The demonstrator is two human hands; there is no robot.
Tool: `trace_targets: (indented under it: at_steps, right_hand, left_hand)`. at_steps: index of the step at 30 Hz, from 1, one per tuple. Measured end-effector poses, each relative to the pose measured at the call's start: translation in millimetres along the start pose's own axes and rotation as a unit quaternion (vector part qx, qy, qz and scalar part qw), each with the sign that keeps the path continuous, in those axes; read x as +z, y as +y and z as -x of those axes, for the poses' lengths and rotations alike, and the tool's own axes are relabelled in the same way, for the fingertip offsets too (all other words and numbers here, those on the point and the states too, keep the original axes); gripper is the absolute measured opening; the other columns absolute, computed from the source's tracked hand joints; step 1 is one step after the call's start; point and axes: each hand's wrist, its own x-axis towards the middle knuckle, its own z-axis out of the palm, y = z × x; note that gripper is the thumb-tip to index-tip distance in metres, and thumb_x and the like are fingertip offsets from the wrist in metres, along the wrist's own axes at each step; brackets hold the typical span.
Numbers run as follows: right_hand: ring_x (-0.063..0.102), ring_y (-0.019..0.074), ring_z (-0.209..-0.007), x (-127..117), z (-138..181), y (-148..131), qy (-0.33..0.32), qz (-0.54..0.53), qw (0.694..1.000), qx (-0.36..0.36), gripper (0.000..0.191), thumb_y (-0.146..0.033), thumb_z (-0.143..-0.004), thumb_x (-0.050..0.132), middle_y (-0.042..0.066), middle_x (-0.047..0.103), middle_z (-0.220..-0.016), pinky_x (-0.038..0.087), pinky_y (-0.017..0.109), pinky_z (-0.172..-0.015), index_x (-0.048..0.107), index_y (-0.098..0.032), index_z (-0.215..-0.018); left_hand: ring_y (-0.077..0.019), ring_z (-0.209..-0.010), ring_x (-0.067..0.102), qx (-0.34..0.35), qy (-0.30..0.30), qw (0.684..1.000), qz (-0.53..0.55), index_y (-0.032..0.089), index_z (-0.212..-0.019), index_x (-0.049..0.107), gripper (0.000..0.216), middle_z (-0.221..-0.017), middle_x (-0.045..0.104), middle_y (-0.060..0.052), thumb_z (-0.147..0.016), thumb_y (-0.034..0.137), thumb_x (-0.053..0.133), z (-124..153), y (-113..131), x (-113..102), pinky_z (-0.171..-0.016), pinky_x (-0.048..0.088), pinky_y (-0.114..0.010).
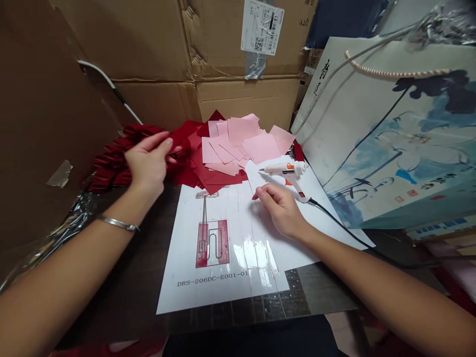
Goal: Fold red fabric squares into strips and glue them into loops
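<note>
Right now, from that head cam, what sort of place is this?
Probably a cramped handcraft or small-production workspace, perhaps in a storeroom. Signs: a corded hot glue gun, loose pink and red squares, a printed template sheet coded DRS-206DC-E001-01, and stacked cardboard cartons close around.

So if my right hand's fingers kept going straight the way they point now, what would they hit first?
Probably the red paper squares under the pink ones, though depth is unclear. Your right hand's fingers would cross the white printed sheet first, passing just below the glue gun.

Stacked cardboard cartons [148, 39] behind, shipping label [262, 27], lotus-painted paper gift bag [386, 144] at right
</note>
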Motion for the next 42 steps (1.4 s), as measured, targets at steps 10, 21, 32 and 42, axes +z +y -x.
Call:
trace_targets:
  at_steps: [10,21,32,42]
  right_hand:
    - [0.035,0.0068,-0.047,-2.5,-0.7,-10.7,-0.051,-0.160,0.985,0.027,0.042,-0.057,-0.088,0.056,0.002,0.065,-0.088,0.028,0.029,-0.046,0.057,-0.022,-0.110]
    - [0.061,0.0135,-0.067,4.2,-1.3,-9.4,-0.026,-0.101,0.993,0.055,0.020,-0.037,-0.087,0.063,0.003,0.069,-0.076,0.047,0.030,-0.064,0.064,-0.018,-0.083]
    - [0.069,0.0205,-0.074,4.9,-5.9,-3.9,-0.010,0.083,0.990,0.114,0.012,-0.024,-0.083,0.057,0.009,0.073,-0.079,0.051,0.036,-0.072,0.067,-0.016,-0.083]
    - [0.066,0.0205,-0.074,3.7,-9.3,-1.7,-0.021,0.194,0.976,0.093,0.028,-0.020,-0.083,0.051,0.008,0.072,-0.084,0.047,0.035,-0.072,0.064,-0.016,-0.107]
  left_hand:
    - [-0.0104,-0.058,0.063,0.042,-0.296,0.951,-0.086,0.018,-0.103,0.072,0.028,-0.070,0.070,0.000,-0.078,0.029,0.075,86.5,13.9,2.1,-0.056,0.050,-0.021]
    - [-0.0234,-0.092,0.067,0.090,-0.411,0.858,-0.293,0.018,-0.105,0.069,0.035,-0.102,0.072,-0.008,-0.091,0.046,0.053,103.9,1.9,20.8,-0.085,0.053,-0.039]
    - [-0.0307,-0.148,0.022,0.189,-0.441,0.719,-0.502,0.000,-0.150,0.026,0.069,-0.158,0.023,-0.021,-0.096,0.040,0.037,165.7,-8.4,39.3,-0.121,0.021,-0.049]
    - [-0.0258,-0.150,0.018,0.211,-0.423,0.691,-0.546,0.001,-0.150,0.028,0.065,-0.160,0.022,-0.016,-0.098,0.040,0.030,173.9,-12.4,42.7,-0.124,0.016,-0.044]
